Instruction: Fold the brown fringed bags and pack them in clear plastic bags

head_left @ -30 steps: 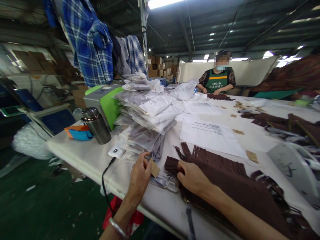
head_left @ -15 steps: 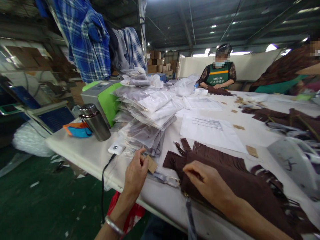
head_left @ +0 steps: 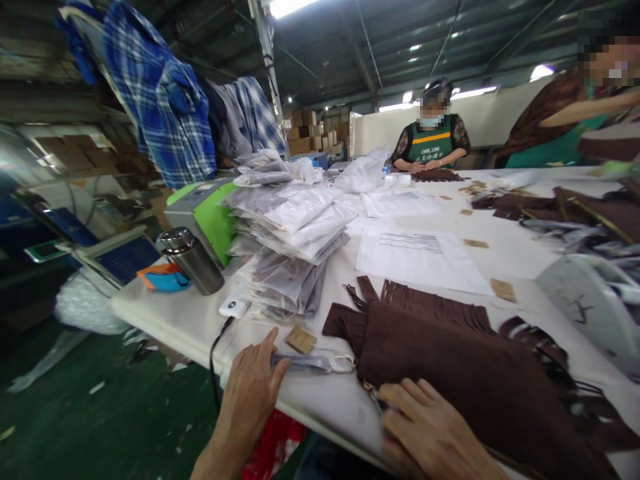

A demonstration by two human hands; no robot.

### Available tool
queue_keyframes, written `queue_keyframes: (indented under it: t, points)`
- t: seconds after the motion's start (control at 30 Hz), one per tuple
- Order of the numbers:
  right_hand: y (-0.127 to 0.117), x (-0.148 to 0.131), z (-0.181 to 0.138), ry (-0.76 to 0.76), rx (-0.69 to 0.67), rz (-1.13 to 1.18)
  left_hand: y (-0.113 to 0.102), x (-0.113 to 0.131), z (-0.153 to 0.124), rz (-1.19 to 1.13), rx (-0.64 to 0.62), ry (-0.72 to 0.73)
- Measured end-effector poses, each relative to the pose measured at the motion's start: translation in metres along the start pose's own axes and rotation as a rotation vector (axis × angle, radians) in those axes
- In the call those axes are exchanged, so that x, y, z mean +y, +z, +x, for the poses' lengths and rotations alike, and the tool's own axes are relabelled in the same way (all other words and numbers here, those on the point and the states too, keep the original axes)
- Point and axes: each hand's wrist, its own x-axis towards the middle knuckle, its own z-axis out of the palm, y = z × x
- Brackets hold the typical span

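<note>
Head: shifted right hand to near edge of bag, baring top, can't tell grip; spread left hand left of bag.

Premises: a factory workshop, its packing section, as we judged it. Overhead we recorded a dark beamed metal roof with a tube light; at the back, stacked cardboard cartons; centrally, one broad white worktable, which bore a pile of plastic-bagged goods, printed sheets and several brown fringed pieces. We listed a co-worker in a lettered green apron and a green floor strewn with scraps.
</note>
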Motion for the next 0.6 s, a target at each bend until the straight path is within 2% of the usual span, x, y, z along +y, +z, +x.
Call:
queue_keyframes:
  t: [0.1, 0.2, 0.3, 0.37, 0.5, 0.6]
  points:
    - [-0.007, 0.012, -0.010, 0.014, 0.063, -0.006, -0.005, 0.004, -0.021, -0.001, -0.071, -0.019]
    - [-0.007, 0.025, -0.015, 0.009, 0.010, 0.030, -0.006, 0.021, -0.038, 0.029, -0.242, -0.064]
    - [-0.006, 0.038, -0.007, 0.048, -0.035, 0.116, -0.001, 0.046, -0.042, 0.034, -0.406, -0.092]
    - [-0.007, 0.048, 0.003, 0.067, -0.068, 0.157, 0.007, 0.064, -0.039, -0.070, -0.500, -0.116]
    - [-0.016, 0.062, 0.018, 0.116, -0.147, 0.237, 0.033, 0.097, -0.030, -0.488, -0.666, -0.183]
    - [-0.028, 0.058, 0.016, 0.198, -0.093, 0.286, 0.055, 0.120, -0.029, -0.601, -0.693, -0.101]
